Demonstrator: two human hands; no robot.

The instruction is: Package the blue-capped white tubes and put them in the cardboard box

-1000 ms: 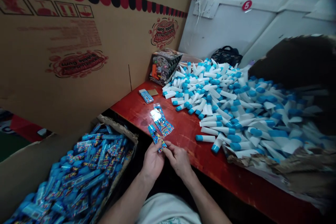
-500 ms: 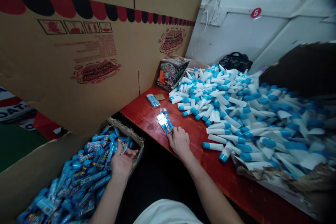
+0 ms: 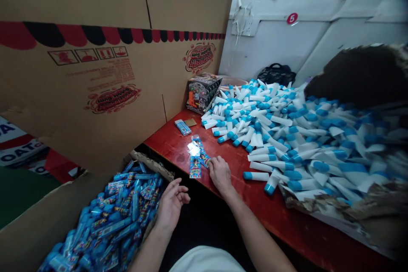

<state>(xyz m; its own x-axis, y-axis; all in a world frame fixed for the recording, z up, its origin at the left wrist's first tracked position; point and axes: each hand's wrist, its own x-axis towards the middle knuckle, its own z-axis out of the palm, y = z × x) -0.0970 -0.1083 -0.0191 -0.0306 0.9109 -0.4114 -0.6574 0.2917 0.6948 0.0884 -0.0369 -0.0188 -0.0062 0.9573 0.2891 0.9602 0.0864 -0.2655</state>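
My left hand (image 3: 172, 204) is in the air beside the open carton of blue packets (image 3: 117, 216), its fingers apart and curled a little, holding nothing. My right hand (image 3: 219, 174) rests at the near edge of the red table (image 3: 165, 142). Its fingers pinch the lower end of a shiny blue printed sachet (image 3: 204, 157). Another blue sachet (image 3: 195, 168) lies flat just left of it, partly overlapping. Farther back on the table are a light blue packet (image 3: 182, 127) and a small brown card (image 3: 190, 122).
White tubes with blue caps (image 3: 264, 114) are heaped across the right side of the table. A printed toy box (image 3: 202, 93) stands at the back by a pink basin (image 3: 234, 81). A big cardboard panel (image 3: 95, 76) rises at the left.
My left hand has moved right, out of the carton, and no longer has a sachet in it. A second sachet now shows beside the one at my right hand. The view has shifted slightly.
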